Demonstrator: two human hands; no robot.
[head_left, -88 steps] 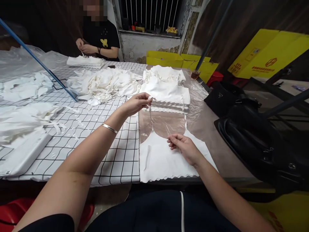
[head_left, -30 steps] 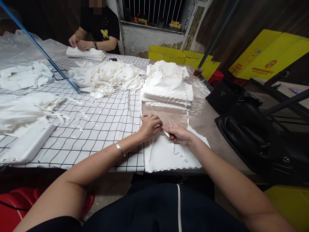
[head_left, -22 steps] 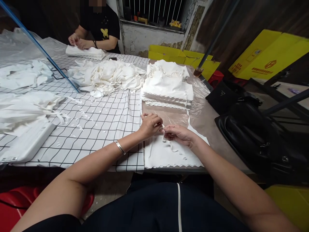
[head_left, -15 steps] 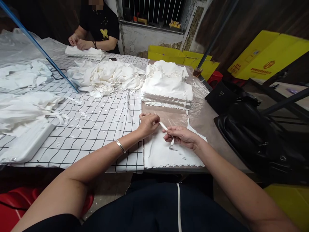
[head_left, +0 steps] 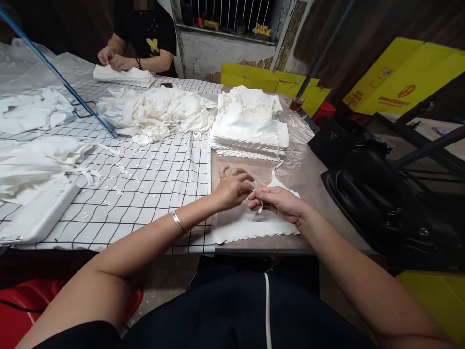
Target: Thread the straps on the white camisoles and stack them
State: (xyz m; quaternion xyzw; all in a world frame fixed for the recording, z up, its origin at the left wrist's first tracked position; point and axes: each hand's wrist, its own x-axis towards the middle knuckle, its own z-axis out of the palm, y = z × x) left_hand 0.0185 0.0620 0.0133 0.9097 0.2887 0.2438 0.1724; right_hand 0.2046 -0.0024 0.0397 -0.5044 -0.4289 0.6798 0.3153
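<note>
A white garment piece with a scalloped lower edge [head_left: 247, 228] lies flat at the near table edge. My left hand [head_left: 232, 186] and my right hand [head_left: 278, 201] meet just above it, both pinching a thin white strap [head_left: 258, 206] that hangs from the garment. Fingertips of the two hands nearly touch. Behind them, a neat stack of folded white garments [head_left: 250, 131] rests on clear plastic sheeting.
A loose heap of white fabric [head_left: 160, 114] lies on the black-and-white grid cloth [head_left: 145, 189]. A white tray [head_left: 36, 213] sits at left. Black bags [head_left: 381, 194] crowd the right. Another person [head_left: 145, 39] sits across, hands on a folded pile [head_left: 121, 76]. Yellow boxes stand behind.
My left hand came down from holding the strap high and joined the right hand over the garment. The strap, briefly stretched between the hands, is now bunched short between the fingertips.
</note>
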